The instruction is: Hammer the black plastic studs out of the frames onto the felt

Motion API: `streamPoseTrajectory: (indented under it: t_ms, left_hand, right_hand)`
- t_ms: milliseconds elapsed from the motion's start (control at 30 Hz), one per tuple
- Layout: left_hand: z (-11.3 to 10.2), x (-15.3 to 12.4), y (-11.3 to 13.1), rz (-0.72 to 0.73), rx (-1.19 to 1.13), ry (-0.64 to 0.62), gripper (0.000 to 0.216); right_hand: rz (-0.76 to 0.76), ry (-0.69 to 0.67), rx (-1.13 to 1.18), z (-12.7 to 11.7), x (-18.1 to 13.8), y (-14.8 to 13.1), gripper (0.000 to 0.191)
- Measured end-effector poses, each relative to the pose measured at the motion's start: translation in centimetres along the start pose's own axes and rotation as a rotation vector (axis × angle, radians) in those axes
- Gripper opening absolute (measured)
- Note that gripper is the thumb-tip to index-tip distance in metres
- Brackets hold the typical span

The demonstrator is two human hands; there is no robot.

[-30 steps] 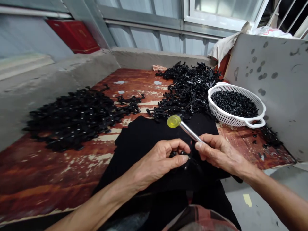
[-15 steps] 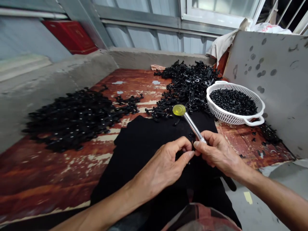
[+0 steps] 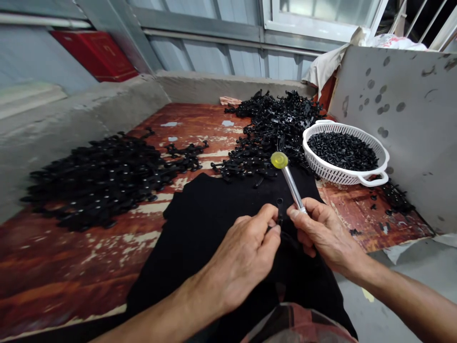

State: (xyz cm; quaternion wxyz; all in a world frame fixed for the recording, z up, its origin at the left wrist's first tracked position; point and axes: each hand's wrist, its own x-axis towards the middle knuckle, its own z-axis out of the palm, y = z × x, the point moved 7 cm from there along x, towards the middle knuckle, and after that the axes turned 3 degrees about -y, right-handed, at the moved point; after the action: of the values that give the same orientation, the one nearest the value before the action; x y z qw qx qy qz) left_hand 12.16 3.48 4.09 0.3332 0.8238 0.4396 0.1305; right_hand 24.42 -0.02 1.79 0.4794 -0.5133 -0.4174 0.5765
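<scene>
My right hand (image 3: 321, 231) is closed round the handle of a small mallet (image 3: 293, 188) with a shiny metal shaft and a translucent yellow head. The head points up and away, over the black cloth (image 3: 210, 205). Just left of it, the thumb and index finger of my left hand (image 3: 246, 252) are pinched on a small black plastic part (image 3: 280, 206). One rounded end of the part shows above the fingertips; my fingers hide the rest. A narrow gap separates the two hands.
Black plastic parts lie in a left heap (image 3: 103, 181) and a back heap (image 3: 278, 124) on the worn red-brown tabletop (image 3: 143, 243). A white basket (image 3: 342, 178) of small black pieces stands at right, beside a grey panel (image 3: 400, 128). More pieces (image 3: 398, 197) lie near the right edge.
My hands have moved slightly apart, the left one down and to the left. The mallet's yellow head has swung right. The black part's end now shows above my left fingertips.
</scene>
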Motion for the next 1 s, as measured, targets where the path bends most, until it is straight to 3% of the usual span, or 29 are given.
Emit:
streamPoseTrajectory:
  t_ms: [133, 300, 500, 700, 1000]
  left_hand:
    - [-0.4, 1.6, -2.5, -0.035, -0.076, -0.108, 0.036]
    - [-0.7, 3.1, -3.8, 0.022, 0.075, -0.206, 0.032]
    - [-1.2, 3.4, -2.8, 0.091, 0.316, -0.153, 0.025]
    - [-1.0, 3.7, -3.4, 0.109, 0.397, 0.001, 0.016]
    - [-1.2, 4.0, -3.0, 0.007, 0.108, -0.031, 0.027]
  right_hand:
    - [0.022, 0.064, 0.063, -1.7, -1.2, 0.8, 0.03]
    - [0.007, 0.177, 0.121, -4.0, -2.2, 1.9, 0.038]
    - [0.023, 0.236, 0.19, -5.1, -2.4, 3.1, 0.04]
    - [0.04, 0.232, 0.223, -5.1, -2.3, 3.3, 0.042]
    - [0.053, 0.215, 0.232, -5.0, -2.3, 3.5, 0.044]
